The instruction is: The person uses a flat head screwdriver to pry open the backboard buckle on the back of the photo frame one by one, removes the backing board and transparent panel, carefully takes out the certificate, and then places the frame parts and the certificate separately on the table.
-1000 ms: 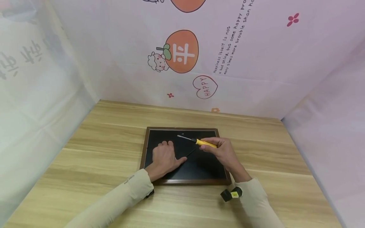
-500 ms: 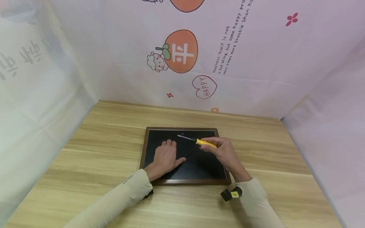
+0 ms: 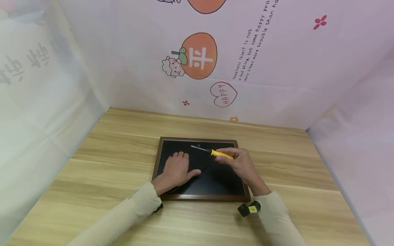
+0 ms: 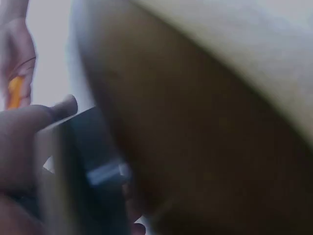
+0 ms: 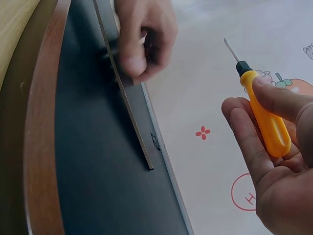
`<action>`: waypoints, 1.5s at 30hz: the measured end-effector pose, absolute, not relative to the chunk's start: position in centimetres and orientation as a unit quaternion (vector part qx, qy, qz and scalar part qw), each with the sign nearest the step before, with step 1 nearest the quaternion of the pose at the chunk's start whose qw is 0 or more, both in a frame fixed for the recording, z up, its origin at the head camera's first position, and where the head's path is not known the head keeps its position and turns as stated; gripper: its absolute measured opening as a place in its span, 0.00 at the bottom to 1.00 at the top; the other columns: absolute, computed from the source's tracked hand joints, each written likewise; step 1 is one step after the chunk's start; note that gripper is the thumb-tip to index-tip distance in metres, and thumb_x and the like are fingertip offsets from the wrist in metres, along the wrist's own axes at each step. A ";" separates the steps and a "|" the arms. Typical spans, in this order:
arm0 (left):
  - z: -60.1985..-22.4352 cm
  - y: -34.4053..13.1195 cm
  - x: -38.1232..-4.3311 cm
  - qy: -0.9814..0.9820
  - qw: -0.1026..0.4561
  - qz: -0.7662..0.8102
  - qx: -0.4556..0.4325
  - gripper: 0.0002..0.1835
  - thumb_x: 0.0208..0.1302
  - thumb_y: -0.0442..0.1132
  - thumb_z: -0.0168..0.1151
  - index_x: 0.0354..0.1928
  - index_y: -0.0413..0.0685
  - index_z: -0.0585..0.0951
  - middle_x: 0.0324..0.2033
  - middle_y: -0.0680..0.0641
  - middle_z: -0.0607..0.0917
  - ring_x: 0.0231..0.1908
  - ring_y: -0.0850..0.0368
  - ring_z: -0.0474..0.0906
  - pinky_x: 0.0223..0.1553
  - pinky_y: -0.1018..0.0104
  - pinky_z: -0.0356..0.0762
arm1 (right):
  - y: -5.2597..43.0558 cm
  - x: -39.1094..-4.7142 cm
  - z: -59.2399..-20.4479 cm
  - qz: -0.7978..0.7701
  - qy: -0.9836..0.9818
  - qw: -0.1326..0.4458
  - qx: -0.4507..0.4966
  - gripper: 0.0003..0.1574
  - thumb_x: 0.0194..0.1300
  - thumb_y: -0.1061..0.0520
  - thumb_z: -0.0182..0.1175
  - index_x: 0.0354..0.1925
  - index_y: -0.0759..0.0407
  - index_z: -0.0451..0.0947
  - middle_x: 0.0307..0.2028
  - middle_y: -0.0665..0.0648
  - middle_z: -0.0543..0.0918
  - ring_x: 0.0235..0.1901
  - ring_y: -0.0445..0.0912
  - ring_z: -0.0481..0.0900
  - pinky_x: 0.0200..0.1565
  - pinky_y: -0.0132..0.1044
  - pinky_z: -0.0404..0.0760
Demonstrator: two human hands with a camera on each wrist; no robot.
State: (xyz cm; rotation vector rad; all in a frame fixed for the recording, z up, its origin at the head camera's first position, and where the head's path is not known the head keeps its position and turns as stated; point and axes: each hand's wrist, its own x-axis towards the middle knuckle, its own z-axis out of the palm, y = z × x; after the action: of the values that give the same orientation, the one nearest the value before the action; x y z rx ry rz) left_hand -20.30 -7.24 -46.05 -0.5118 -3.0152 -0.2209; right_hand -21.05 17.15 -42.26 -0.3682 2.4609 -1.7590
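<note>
A brown-rimmed picture frame [image 3: 212, 197] with a black back [image 3: 227, 182] lies on the table. Its thin black stand flap [image 5: 129, 110] is tilted up from the back and shows edge-on in the right wrist view. My left hand [image 3: 176, 169] is at this flap, thumb along its edge; in the left wrist view a dark panel [image 4: 93, 142] lies between thumb and fingertips. My right hand [image 3: 241, 164] holds a yellow-handled screwdriver [image 5: 266, 115] between thumb and fingers. Its metal tip points left, above the frame.
The wood-grain table [image 3: 120, 153] meets white printed sheeting [image 3: 261, 102] at the back and sides. A small black device with a yellow label [image 3: 253, 208] is beside the right cuff. A small metal fitting [image 3: 198, 145] sits near the frame's far edge.
My left hand has shifted slightly left and toward me, and more of the flap's edge shows below it. The right hand and screwdriver have stayed nearly still.
</note>
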 end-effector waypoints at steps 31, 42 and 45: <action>-46.9 -18.9 -24.9 -0.876 -0.054 -0.476 0.056 0.25 0.72 0.44 0.57 0.64 0.34 0.72 0.56 0.32 0.79 0.54 0.40 0.79 0.49 0.54 0.82 | 15.2 -22.5 -43.2 -0.528 0.831 0.050 -0.168 0.18 0.59 0.55 0.70 0.47 0.62 0.86 0.42 0.62 0.88 0.33 0.44 0.78 0.34 0.28 0.81; -47.5 -18.7 -24.8 -0.863 -0.062 -0.497 0.064 0.24 0.71 0.44 0.58 0.63 0.37 0.74 0.57 0.33 0.80 0.56 0.39 0.78 0.55 0.49 0.79 | 13.4 -23.2 -43.6 -0.472 0.861 0.052 -0.184 0.17 0.57 0.51 0.72 0.45 0.56 0.88 0.42 0.58 0.88 0.34 0.45 0.77 0.35 0.28 0.81; -47.7 -18.7 -24.9 -0.862 -0.055 -0.500 0.067 0.23 0.69 0.43 0.61 0.62 0.37 0.75 0.56 0.34 0.81 0.55 0.40 0.79 0.55 0.49 0.79 | 12.4 -23.8 -44.1 -0.439 0.874 0.048 -0.202 0.16 0.56 0.52 0.73 0.43 0.54 0.88 0.41 0.55 0.88 0.34 0.43 0.78 0.36 0.29 0.81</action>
State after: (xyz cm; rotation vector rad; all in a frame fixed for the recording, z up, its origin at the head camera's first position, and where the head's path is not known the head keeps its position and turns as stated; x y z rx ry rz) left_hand -24.86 -18.68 -47.67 0.2184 -2.8065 -1.6280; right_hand -23.79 12.38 -44.08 -0.6146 2.6659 -1.3385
